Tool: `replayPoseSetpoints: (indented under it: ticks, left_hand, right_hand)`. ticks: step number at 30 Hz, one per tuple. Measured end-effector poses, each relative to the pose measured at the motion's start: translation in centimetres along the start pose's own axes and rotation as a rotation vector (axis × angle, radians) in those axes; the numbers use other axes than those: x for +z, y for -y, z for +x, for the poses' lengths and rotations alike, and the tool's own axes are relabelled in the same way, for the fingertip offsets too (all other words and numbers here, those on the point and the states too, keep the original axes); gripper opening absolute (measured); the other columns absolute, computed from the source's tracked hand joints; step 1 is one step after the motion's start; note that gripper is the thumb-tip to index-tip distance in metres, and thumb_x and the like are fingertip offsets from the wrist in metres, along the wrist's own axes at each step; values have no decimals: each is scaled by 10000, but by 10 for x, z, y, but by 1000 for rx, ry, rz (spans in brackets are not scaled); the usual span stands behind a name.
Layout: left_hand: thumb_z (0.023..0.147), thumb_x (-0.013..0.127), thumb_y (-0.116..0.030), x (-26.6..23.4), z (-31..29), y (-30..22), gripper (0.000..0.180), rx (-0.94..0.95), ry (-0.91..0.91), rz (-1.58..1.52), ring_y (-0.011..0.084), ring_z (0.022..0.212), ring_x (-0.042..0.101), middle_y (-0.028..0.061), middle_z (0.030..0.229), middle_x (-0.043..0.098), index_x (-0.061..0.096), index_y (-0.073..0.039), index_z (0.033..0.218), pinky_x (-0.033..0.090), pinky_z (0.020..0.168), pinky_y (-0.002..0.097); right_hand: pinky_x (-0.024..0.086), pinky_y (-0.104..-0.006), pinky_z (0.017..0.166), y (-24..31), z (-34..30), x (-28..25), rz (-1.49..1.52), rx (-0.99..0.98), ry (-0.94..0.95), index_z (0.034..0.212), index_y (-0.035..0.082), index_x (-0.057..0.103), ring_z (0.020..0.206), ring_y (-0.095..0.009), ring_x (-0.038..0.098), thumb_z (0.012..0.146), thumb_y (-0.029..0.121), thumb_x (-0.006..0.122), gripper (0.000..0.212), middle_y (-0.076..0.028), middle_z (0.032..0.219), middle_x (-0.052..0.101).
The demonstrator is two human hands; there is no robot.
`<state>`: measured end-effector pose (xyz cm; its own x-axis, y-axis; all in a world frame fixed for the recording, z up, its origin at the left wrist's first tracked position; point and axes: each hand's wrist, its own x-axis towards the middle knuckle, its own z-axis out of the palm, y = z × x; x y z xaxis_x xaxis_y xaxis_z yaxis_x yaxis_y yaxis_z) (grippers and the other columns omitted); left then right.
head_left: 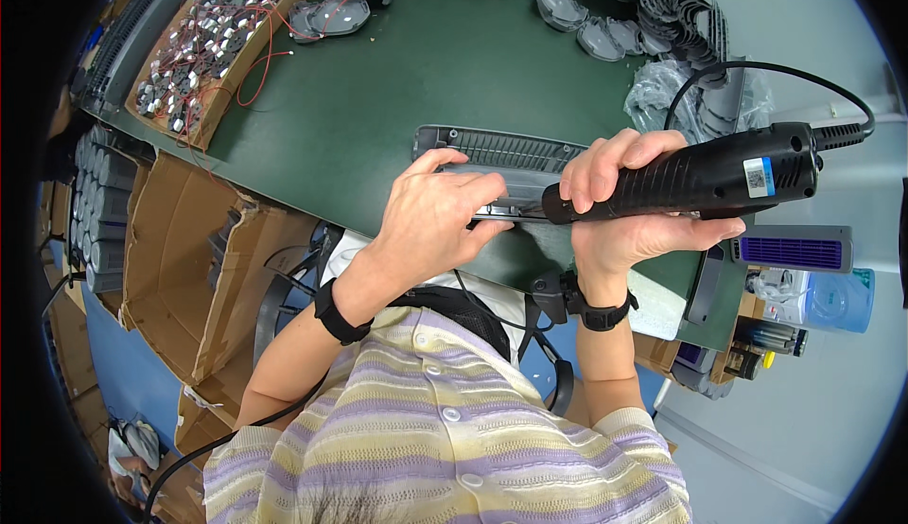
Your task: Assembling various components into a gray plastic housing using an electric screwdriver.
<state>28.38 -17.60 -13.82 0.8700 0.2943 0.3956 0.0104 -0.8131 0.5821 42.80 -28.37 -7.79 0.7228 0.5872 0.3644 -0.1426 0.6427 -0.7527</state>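
My right hand is wrapped round a black corded electric screwdriver, which lies nearly level with its tip pointing left. A long grey slatted plastic housing rests on the green bench in front of me. My left hand is closed on the near left part of a grey plastic piece beside that housing, thumb and fingers pinching its edge. The screwdriver's nose meets this piece just right of my left fingertips. Its bit is mostly too small to make out.
A cardboard tray of small wired parts stands at the far left, red wires trailing over the bench. Grey plastic shells and stacked grey parts line the far side. Clear plastic bags lie right; an open cardboard box stands left.
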Motion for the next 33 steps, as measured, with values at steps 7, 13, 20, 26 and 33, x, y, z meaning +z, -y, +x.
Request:
replayPoseSetpoints:
  ticks: [7, 13, 20, 26, 33]
  left_hand:
    - [741, 879, -254, 0, 1, -1, 301, -1, -3, 5, 256, 798, 711, 82, 826, 748, 718, -98, 941, 503, 985, 410]
    - [750, 859, -191, 4, 2, -1, 273, 1, -57, -57, 287, 684, 667, 85, 678, 674, 639, -80, 865, 525, 925, 410]
    - [734, 855, -169, 0, 3, 0, 257, 27, -48, -110, 322, 619, 634, 95, 600, 619, 638, -72, 833, 526, 889, 396]
    - [730, 863, -216, 4, 3, 2, 264, 36, -48, -49, 312, 670, 646, 87, 685, 662, 714, -84, 904, 524, 868, 400]
    - [725, 896, -313, -29, -9, 16, 356, -38, -101, 25, 351, 713, 661, 104, 587, 611, 689, -100, 921, 528, 865, 428]
  right_hand:
    - [439, -354, 409, -6, 2, -13, 182, -15, 93, 932, 23, 512, 449, -235, 486, 634, 1093, 373, 1119, -129, 604, 521]
    - [424, -353, 399, -5, -6, 0, 143, -36, 156, 917, 26, 497, 445, -217, 473, 656, 1077, 393, 1088, -115, 600, 515]
    - [390, -344, 386, -13, -14, 7, -3, -69, 206, 887, 15, 486, 428, -208, 443, 639, 1074, 426, 1089, -131, 595, 539]
    - [331, -333, 383, -6, -6, 5, -20, 38, 14, 879, 59, 503, 412, -198, 397, 658, 1086, 353, 1061, -84, 553, 470]
    - [374, -301, 499, 59, 20, -35, -169, 108, -256, 973, 91, 559, 523, -160, 462, 893, 927, 345, 867, -43, 684, 511]
